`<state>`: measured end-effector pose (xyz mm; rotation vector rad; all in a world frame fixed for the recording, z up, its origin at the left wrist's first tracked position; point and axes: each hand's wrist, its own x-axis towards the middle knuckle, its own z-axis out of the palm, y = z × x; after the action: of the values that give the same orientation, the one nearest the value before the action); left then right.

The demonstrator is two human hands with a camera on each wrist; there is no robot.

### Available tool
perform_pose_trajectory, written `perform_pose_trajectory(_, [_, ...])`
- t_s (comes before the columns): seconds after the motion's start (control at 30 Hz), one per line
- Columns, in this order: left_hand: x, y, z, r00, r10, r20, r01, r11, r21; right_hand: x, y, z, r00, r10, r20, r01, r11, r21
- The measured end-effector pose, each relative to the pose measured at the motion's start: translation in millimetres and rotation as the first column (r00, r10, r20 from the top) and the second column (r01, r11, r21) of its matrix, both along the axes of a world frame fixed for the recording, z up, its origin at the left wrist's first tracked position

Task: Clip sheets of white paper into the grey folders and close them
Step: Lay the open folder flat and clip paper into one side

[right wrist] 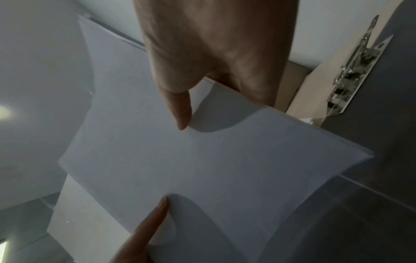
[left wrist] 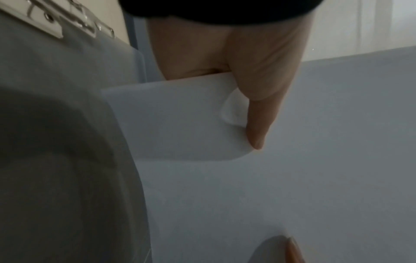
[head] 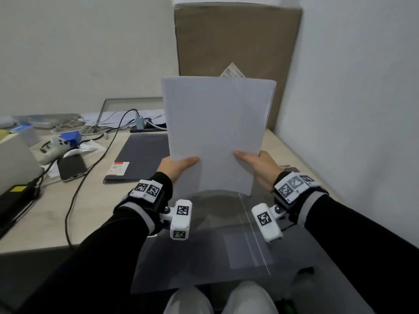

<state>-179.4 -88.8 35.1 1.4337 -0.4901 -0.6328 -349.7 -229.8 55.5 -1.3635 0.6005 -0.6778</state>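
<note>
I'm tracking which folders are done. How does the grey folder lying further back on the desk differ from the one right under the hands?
The far grey folder lies closed, its dark cover up with a red and white label near one corner. The near grey folder lies open in front of the person, its metal clip exposed and no paper clipped in yet. The far one lies untouched; above the near one, the left hand and right hand hold the white paper. Both are grey and flat.

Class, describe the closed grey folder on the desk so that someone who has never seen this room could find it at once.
Start at the tall brown cardboard box against the back wall, then look down to the desk left of the held white sheets. The closed grey folder lies flat there, right of the smartphone; its red-and-white label at the near left corner sets it apart.
</note>
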Motion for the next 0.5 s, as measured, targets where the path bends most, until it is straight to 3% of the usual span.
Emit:
perform_pose_trajectory(0.1, [-2.6, 8.7, -9.6, 0.999, -0.050, 0.009, 0.050, 0.999, 0.008, 0.5, 5.2, -10.9, 0.999, 0.029, -0.046, -0.028, 0.999, 0.021])
perform_pose_trajectory(0.27, [-4.9, 18.5, -16.5, 0.987, -0.127, -0.095, 0.126, 0.992, -0.019, 3.8, 13.6, -26.5, 0.993, -0.006, -0.118, 0.012, 0.999, 0.046])
perform_pose_trajectory(0.5, [1.2, 15.0, -20.0, 0.995, -0.078, -0.057, 0.082, 0.994, 0.067, 3.1, 11.8, -23.3, 0.995, 0.016, -0.094, -0.013, 0.999, 0.030])
